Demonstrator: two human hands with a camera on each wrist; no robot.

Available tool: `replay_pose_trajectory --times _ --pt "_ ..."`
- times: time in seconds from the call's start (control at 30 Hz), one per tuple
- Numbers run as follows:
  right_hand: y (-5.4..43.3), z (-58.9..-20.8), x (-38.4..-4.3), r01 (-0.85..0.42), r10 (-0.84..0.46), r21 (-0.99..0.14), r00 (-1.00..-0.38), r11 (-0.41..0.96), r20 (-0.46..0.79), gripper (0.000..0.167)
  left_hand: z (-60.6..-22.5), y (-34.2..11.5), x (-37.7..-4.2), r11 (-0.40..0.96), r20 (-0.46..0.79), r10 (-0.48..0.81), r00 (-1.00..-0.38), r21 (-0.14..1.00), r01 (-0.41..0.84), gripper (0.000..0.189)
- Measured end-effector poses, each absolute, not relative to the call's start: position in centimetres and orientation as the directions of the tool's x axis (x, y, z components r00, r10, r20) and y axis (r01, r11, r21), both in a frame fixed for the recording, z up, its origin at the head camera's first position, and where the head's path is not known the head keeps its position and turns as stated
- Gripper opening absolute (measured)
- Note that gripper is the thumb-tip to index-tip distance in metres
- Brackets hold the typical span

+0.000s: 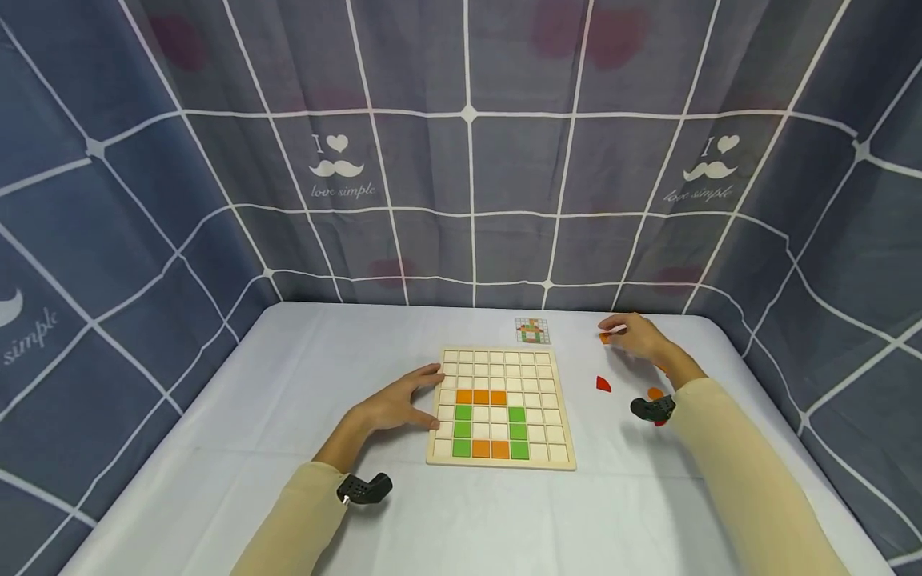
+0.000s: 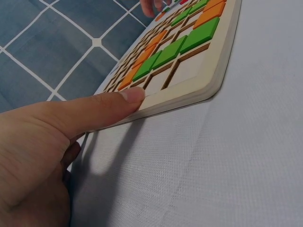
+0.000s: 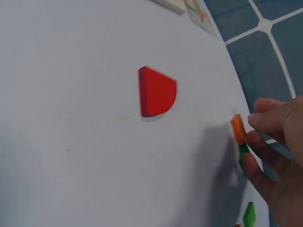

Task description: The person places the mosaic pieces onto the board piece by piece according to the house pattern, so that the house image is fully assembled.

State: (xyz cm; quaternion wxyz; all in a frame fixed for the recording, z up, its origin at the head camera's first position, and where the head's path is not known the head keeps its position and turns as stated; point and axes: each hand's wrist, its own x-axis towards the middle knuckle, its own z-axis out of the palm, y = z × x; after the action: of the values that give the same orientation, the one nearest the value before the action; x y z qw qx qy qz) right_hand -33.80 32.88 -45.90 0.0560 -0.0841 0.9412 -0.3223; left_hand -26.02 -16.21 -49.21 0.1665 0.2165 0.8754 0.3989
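At the left edge of a wooden grid board (image 1: 565, 448), my left hand (image 1: 392, 404) rests with thumb and fingers spread. Its straight thumb (image 2: 113, 104) touches the rim. Green square tiles (image 2: 170, 52) and orange square tiles (image 1: 481, 397) sit in some of the board's cells. My right hand (image 1: 634, 336) reaches over the far right of the table, fingers slightly bent and apart. An orange piece (image 3: 238, 130) is right at its fingertips, with a green piece (image 3: 243, 152) beside it, partly hidden by the fingers.
A small pattern card (image 1: 531, 330) lies behind the board. Between board and right arm is a red quarter-round piece (image 1: 603, 384). Orange (image 1: 655, 393) and red pieces lie near the right wrist, partly covered. A checked curtain (image 1: 468, 160) borders the table's back and sides.
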Motion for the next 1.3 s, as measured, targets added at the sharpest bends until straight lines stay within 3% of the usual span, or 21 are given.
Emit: replay_pose_trajectory --times 0.2,0.5,0.67,1.3 --pt "33.0 -47.5 -33.9 -0.098 -0.125 -0.56 -0.992 0.822 -0.01 0.032 -49.1 -16.2 -26.0 0.593 -0.125 0.516 -0.847 0.766 0.249 0.094" --pt "32.9 -47.6 -34.1 -0.083 -0.124 -0.621 -0.992 0.779 -0.022 0.019 -49.2 -16.3 -26.0 0.595 -0.127 0.517 -0.846 0.764 0.249 0.094" --pt "32.8 -46.8 -33.7 -0.113 -0.169 -0.623 -0.985 0.774 -0.031 0.012 -49.1 -16.2 -26.0 0.59 -0.125 0.52 -0.845 0.768 0.249 0.094" --pt "29.8 -43.5 -31.4 -0.261 -0.385 -0.652 -0.922 0.712 -0.051 0.012 -48.9 -16.2 -25.9 0.602 -0.13 0.505 -0.853 0.762 0.24 0.094"
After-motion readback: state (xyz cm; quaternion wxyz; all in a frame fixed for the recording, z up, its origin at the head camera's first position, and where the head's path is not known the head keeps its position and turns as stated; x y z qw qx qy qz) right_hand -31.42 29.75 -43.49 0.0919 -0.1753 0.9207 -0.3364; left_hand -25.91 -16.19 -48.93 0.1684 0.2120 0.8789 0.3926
